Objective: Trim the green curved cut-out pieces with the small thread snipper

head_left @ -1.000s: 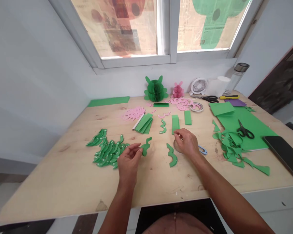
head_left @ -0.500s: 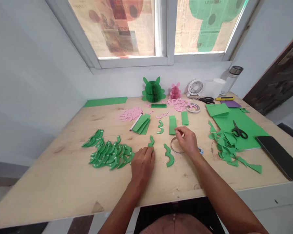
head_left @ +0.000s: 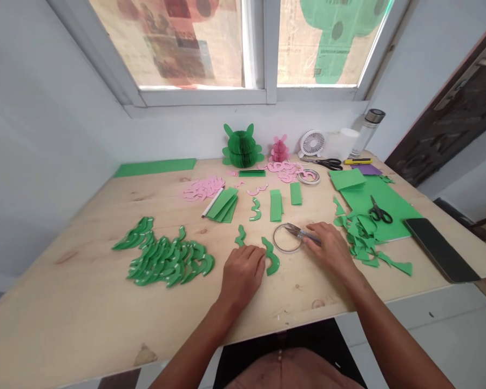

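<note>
My right hand (head_left: 328, 246) is closed on the handles of a small pair of scissors (head_left: 302, 233), whose blades point left over a tape ring (head_left: 281, 243) lying on the table. My left hand (head_left: 243, 270) rests on the wood with its fingers bent and together; whatever is under the fingertips is hidden. Just right of those fingertips is a wavy green paper piece (head_left: 272, 259), and a smaller wavy piece (head_left: 240, 236) lies just above them. Further left spreads a pile of green wavy pieces with white spots (head_left: 170, 262).
Green scraps (head_left: 360, 237), black scissors (head_left: 379, 212) on green sheets and a phone (head_left: 441, 251) lie at the right. Folded green strips (head_left: 275, 205) and pink cutouts (head_left: 204, 188) are further back. A green paper figure (head_left: 242, 148) and a fan (head_left: 312, 144) stand by the wall.
My right hand has moved right and down and now holds the small scissors. My left hand has shifted toward the larger wavy piece. The whole view has turned slightly right.
</note>
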### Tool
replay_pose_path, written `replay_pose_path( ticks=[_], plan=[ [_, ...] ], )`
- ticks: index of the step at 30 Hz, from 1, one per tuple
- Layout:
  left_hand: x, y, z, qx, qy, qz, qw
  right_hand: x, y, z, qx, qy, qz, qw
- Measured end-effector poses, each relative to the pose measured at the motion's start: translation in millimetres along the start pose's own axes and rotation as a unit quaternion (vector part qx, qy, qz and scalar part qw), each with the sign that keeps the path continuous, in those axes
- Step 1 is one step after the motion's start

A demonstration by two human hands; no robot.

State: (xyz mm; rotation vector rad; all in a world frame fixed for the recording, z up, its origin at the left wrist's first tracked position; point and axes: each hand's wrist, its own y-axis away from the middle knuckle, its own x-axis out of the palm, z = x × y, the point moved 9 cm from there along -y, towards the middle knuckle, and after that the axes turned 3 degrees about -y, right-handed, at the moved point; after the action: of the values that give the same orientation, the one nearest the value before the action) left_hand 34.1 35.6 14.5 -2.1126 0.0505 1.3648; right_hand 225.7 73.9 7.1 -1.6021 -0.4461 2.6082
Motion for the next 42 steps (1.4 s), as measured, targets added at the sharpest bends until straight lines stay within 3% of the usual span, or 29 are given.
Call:
replay_pose_path(
  ticks=[5, 9, 13, 17, 21, 24, 28, 31, 37, 42],
  plan=[
    [17.0, -19, -29, 0.053, -0.004, 0.055, 0.997, 12, 5, -2, -0.004, 0.076, 0.008, 0.997],
    [39.7, -33, -47, 0.078, -0.017, 0.117, 0.99, 18, 3, -8, 0.012, 0.051, 0.007, 0.999],
    [57.8, -40, -51, 0.083, -0.069, 0.144, 0.984, 19, 4, -18, 0.024, -0.003, -0.006, 1.0],
    [63.2, -47, -47, 0.059, -0.043, 0.172, 0.982, 11, 3, -33, 0.066, -0.156, -0.06, 0.984],
    [56.0, -57, -30, -0.053, 0.142, 0.163, 0.975, 13, 4, -48, 0.144, -0.387, -0.086, 0.907],
    [55.4, -58, -16, -0.144, 0.352, 0.129, 0.916, 16, 4, -46, 0.161, -0.5, -0.082, 0.847],
    [65.0, -50, -5, -0.253, 0.544, 0.102, 0.793, 17, 5, -40, 0.165, -0.548, -0.069, 0.817],
    [64.7, -48, 1, -0.287, 0.583, 0.072, 0.757, 18, 4, -34, 0.157, -0.529, -0.041, 0.833],
    [57.2, -49, 9, -0.285, 0.569, 0.041, 0.77, 15, 2, -23, 0.133, -0.416, -0.01, 0.899],
    [55.3, -48, 12, -0.285, 0.562, 0.031, 0.776, 15, 2, -19, 0.114, -0.376, 0.002, 0.92]
  ],
)
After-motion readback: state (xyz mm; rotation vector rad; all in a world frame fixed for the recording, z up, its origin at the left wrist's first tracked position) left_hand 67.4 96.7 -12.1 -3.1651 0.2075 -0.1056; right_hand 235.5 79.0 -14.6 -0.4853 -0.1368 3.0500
